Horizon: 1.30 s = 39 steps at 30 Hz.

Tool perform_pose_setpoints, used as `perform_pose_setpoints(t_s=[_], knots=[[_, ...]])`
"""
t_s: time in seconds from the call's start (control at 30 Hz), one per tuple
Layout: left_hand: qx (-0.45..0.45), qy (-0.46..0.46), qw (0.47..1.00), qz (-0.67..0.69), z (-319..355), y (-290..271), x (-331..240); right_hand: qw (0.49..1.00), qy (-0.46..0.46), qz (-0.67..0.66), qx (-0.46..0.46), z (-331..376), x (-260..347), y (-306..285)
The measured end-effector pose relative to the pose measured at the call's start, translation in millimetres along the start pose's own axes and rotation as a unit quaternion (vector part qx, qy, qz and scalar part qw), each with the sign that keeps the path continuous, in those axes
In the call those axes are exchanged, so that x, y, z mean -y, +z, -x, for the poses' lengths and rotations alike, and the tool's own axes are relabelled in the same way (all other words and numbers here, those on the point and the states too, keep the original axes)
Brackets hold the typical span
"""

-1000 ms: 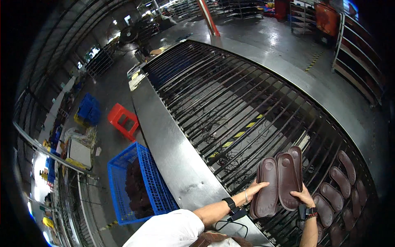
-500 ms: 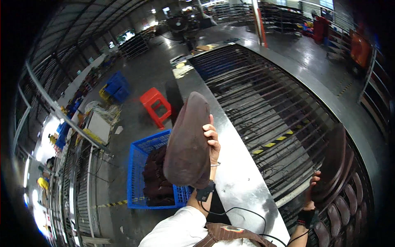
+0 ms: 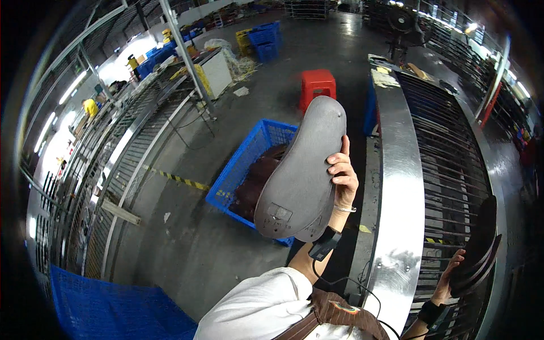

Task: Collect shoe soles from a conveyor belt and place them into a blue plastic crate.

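Note:
My left hand [image 3: 343,175] is wrapped round the edge of a small stack of grey-brown shoe soles [image 3: 303,164], fingers over the right side. The stack stands tilted, its broad face toward me, with a rectangular mark near the lower end. Behind it on the floor is a blue plastic basket [image 3: 232,161] holding dark brown pieces [image 3: 258,184], partly hidden by the soles. Over the conveyor at the right, my right hand [image 3: 450,276] grips several dark soles [image 3: 480,255], seen nearly edge-on and fanned slightly apart.
A conveyor of dark rods [image 3: 445,164] runs along my right, with a shiny metal side rail [image 3: 401,187]. A red stool [image 3: 316,85] stands beyond the basket. At lower left is another blue basket [image 3: 113,306]. Metal racks [image 3: 130,147] line the left, and a fan [image 3: 401,21] stands far off.
The view has swung left, bringing in the second blue basket. The soles in my left hand have turned to show a flatter, marked face. Both hands keep their soles.

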<state>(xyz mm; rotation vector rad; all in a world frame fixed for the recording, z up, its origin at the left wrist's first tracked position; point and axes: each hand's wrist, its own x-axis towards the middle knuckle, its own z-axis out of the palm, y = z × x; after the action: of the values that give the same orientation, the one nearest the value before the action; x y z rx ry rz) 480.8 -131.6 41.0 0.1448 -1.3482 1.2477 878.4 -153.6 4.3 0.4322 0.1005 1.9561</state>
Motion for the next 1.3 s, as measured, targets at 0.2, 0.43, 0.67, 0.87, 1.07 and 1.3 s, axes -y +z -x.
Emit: perform_pose_setpoints(t_s=[0.2, 0.43, 0.67, 0.87, 1.07, 1.3], knots=[[-0.026, 0.024, 0.994, -0.107, 24.5, 55.0, -58.9, 0.998, 0.058, 0.005, -0.010, -24.6, -52.6, -11.5], [-0.059, 0.024, 0.990, -0.123, 62.2, 95.5, -105.6, 0.986, 0.101, 0.132, -0.015, -27.3, -99.0, -14.5], [-0.367, 0.323, 0.662, -0.568, 114.7, 218.1, -163.9, 0.707, -0.033, 0.632, -0.316, -39.2, -146.9, 4.8], [-0.437, 0.366, 0.394, -0.721, 200.4, 371.2, -226.2, 0.532, 0.162, 0.754, -0.350, -84.4, -224.8, -46.4], [-0.561, 0.400, 0.286, -0.666, 261.9, 423.8, -234.5, 0.531, 0.341, 0.702, -0.329, -169.2, -260.3, -150.2], [-0.625, 0.417, 0.338, -0.568, 289.1, 357.8, -288.2, 0.443, 0.492, 0.704, -0.257, -287.4, -279.0, -297.2]])
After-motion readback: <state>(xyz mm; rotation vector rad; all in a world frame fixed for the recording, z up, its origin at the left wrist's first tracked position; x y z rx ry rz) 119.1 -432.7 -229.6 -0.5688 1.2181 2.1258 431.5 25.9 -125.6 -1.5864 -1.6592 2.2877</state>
